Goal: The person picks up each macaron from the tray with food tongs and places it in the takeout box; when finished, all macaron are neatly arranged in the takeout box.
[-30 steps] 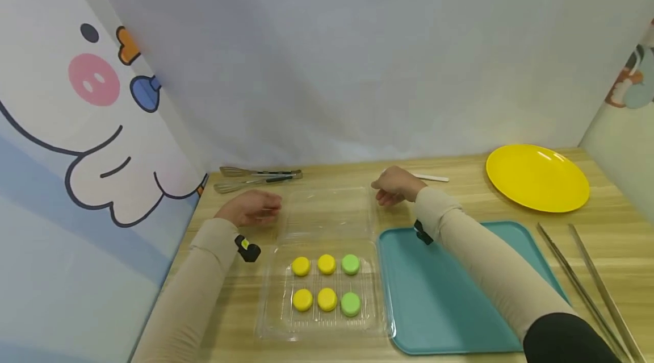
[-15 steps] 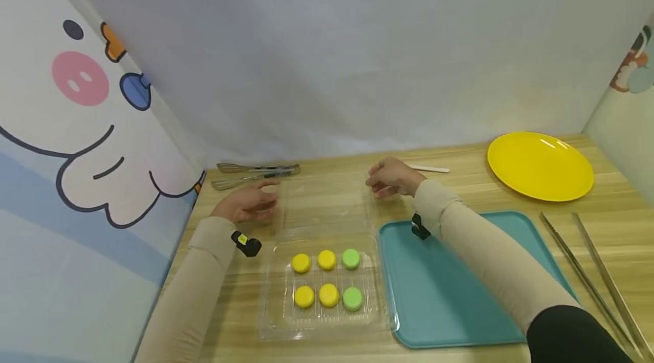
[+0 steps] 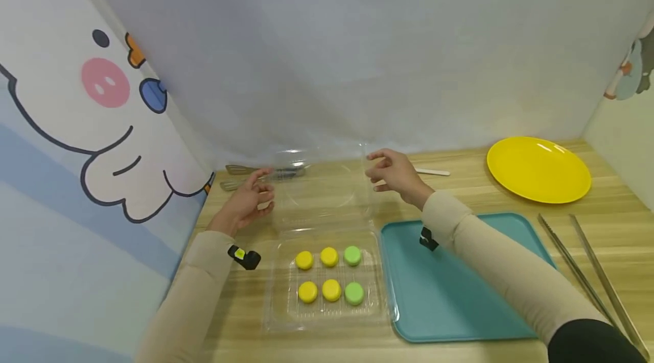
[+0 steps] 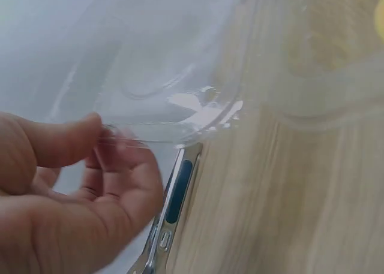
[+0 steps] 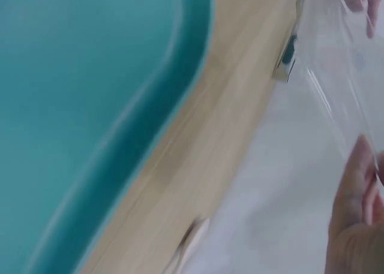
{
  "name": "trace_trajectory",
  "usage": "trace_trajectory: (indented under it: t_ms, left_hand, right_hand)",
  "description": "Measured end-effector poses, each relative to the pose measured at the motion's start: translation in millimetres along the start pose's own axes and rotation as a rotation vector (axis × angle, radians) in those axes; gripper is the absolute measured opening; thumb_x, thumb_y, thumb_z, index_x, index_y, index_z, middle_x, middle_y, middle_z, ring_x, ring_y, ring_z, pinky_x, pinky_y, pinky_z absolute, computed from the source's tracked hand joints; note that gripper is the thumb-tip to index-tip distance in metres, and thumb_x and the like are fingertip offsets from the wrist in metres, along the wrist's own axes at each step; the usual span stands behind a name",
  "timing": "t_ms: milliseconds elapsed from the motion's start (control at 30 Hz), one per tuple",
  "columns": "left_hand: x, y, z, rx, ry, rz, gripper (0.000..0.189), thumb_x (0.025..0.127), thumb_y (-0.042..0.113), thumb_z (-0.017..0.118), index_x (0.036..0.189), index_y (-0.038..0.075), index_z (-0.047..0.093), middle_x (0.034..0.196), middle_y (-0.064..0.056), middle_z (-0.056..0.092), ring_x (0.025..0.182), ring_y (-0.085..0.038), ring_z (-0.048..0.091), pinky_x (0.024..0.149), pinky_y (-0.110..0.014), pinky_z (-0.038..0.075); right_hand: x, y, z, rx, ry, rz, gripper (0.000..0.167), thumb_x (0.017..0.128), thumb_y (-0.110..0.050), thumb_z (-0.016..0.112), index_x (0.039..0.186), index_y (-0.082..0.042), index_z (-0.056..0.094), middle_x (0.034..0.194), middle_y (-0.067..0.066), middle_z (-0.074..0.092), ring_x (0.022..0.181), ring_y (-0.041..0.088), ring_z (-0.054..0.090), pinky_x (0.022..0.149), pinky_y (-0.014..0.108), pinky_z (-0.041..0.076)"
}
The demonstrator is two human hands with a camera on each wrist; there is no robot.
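A clear plastic hinged box lies in the head view, its base (image 3: 278, 312) flat on the table and its clear lid (image 3: 322, 187) tilted up at the back. In the base sit several yellow round macaron-like pieces (image 3: 331, 290) and two green ones (image 3: 354, 293), in two rows. My left hand (image 3: 247, 201) pinches the lid's left edge between thumb and fingers, as the left wrist view shows up close. At the opposite edge, my right hand (image 3: 398, 175) pinches the lid too; the right wrist view catches only part of that hand.
Right of the box lies a teal tray (image 3: 455, 283), under my right forearm. Behind it is a yellow plate (image 3: 539, 170). Long metal tongs (image 3: 587, 261) lie far right. Smaller tongs (image 3: 237, 170) lie back left, partly behind the lid. A white handle (image 3: 433, 172) shows near the right hand.
The lid lay back, low over the table; its far edge has now risen. Both hands moved in to its edges, took hold and lifted. The base and its pieces stay put.
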State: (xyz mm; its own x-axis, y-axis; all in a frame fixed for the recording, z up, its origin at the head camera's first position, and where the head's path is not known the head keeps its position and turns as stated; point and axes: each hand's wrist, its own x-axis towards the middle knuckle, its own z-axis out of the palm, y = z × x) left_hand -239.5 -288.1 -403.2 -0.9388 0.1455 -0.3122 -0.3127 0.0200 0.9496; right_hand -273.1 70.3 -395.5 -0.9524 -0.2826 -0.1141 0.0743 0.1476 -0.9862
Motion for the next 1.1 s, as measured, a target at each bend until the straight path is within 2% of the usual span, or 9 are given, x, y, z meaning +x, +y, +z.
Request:
trace_trajectory:
  t_ms: [100,233,333,467,633,767,900,1000,1100]
  left_hand:
    - [-9.3,-7.7,0.4,0.021,0.011,0.097,0.06,0.103,-0.001,0.051,0.156,0.019,0.028,0.111,-0.003,0.046,0.094,-0.014,0.05,0.076,-0.028,0.051]
    - [-26.2,-20.5,1.3,0.014,0.012,0.259,0.061,0.1,-0.005,0.056,0.153,0.014,0.031,0.11,-0.003,0.049,0.093,-0.013,0.054,0.078,-0.027,0.053]
    - [-39.9,-30.6,4.6,0.034,0.031,0.42,0.058,0.098,-0.008,0.059,0.149,0.008,0.037,0.109,-0.005,0.051,0.095,-0.014,0.056,0.082,-0.027,0.055]
    - [-55.9,-41.9,11.3,0.12,0.106,0.628,0.046,0.092,-0.012,0.065,0.134,-0.007,0.045,0.107,-0.014,0.054,0.097,-0.017,0.058,0.085,-0.027,0.054]
    - [-74.1,-47.8,16.1,0.133,0.126,0.776,0.028,0.086,-0.022,0.065,0.107,-0.012,0.049,0.101,-0.009,0.061,0.094,-0.016,0.062,0.083,-0.026,0.055]
    - [-88.6,-48.7,18.3,0.1,0.054,0.835,0.03,0.08,-0.031,0.061,0.095,-0.007,0.054,0.099,0.0,0.064,0.093,-0.012,0.063,0.079,-0.025,0.056]
    - [-101.2,-58.2,19.6,0.13,0.018,0.82,0.028,0.08,-0.031,0.057,0.092,-0.006,0.057,0.1,-0.001,0.063,0.095,-0.011,0.061,0.078,-0.022,0.054]
    - [-110.1,-69.2,20.6,0.18,0.041,0.783,0.021,0.084,-0.03,0.051,0.092,-0.011,0.055,0.1,-0.008,0.062,0.097,-0.016,0.061,0.083,-0.023,0.053]
    - [-118.0,-77.6,23.5,0.224,0.116,0.725,0.014,0.089,-0.025,0.05,0.094,-0.013,0.056,0.099,-0.01,0.063,0.096,-0.017,0.063,0.084,-0.022,0.052]
  right_hand:
    - [-11.9,4.3,2.3,0.011,0.012,-0.123,0.041,0.098,-0.006,0.066,0.137,-0.001,0.055,0.104,0.018,0.057,0.1,0.045,0.06,0.074,0.039,0.059]
    - [-31.5,11.6,6.9,-0.001,0.026,-0.296,0.04,0.096,-0.007,0.069,0.134,0.001,0.057,0.103,0.019,0.058,0.097,0.047,0.06,0.073,0.038,0.06]
    - [-48.2,17.0,10.2,-0.057,0.044,-0.432,0.036,0.096,-0.005,0.068,0.131,0.001,0.059,0.102,0.018,0.061,0.092,0.038,0.063,0.074,0.036,0.059]
    - [-70.7,21.9,13.0,-0.161,0.08,-0.592,0.029,0.094,0.0,0.069,0.122,-0.003,0.064,0.101,0.012,0.065,0.088,0.021,0.064,0.072,0.033,0.058]
    - [-92.0,22.3,9.3,-0.298,0.028,-0.786,0.029,0.086,0.009,0.074,0.106,-0.01,0.066,0.1,0.005,0.067,0.09,0.015,0.066,0.072,0.03,0.058]
    - [-101.8,25.5,-1.2,-0.395,-0.081,-0.959,0.034,0.083,0.013,0.075,0.104,-0.012,0.065,0.101,0.002,0.066,0.089,0.016,0.067,0.076,0.025,0.056]
    - [-111.7,35.1,-8.9,-0.535,-0.127,-1.115,0.005,0.097,-0.011,0.068,0.102,-0.013,0.068,0.102,-0.001,0.067,0.091,0.014,0.066,0.076,0.022,0.054]
    - [-120.5,42.9,-8.4,-0.636,-0.124,-1.201,0.023,0.105,-0.029,0.056,0.098,-0.013,0.071,0.102,-0.002,0.068,0.093,0.013,0.066,0.074,0.022,0.055]
    - [-128.7,49.3,-5.1,-0.666,-0.113,-1.206,0.023,0.104,-0.03,0.057,0.097,-0.013,0.071,0.102,-0.002,0.069,0.093,0.013,0.066,0.074,0.023,0.055]
